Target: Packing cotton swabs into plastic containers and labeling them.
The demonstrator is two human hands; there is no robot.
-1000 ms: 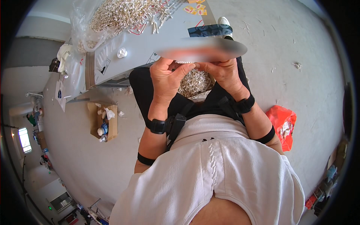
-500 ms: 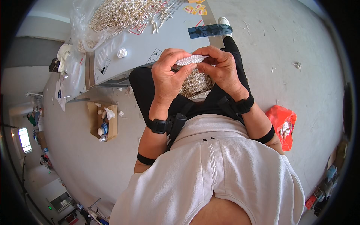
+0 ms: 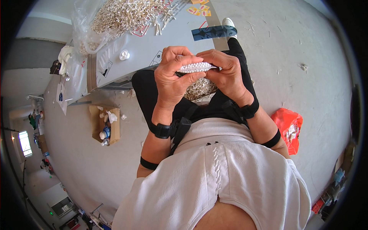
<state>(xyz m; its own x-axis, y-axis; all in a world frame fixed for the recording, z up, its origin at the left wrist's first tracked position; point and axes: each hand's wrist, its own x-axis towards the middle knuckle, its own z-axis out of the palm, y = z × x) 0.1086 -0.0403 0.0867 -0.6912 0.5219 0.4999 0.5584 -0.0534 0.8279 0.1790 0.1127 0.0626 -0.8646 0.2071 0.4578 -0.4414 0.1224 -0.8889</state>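
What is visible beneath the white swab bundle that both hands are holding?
Beneath the swab bundle, between the legs, lies a heap of cotton swabs. The hands hide part of it; what its top layer covers cannot be seen.

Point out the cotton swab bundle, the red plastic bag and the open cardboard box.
Cotton swab bundle (image 3: 196,68), head view: on its packed white tips.
Red plastic bag (image 3: 283,116), head view: on its upper part.
Open cardboard box (image 3: 96,124), head view: on its left wall.

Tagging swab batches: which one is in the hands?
The bundle between the left hand and right hand: its white tips are packed tight, while the pile on the table and the heap below lie loose.
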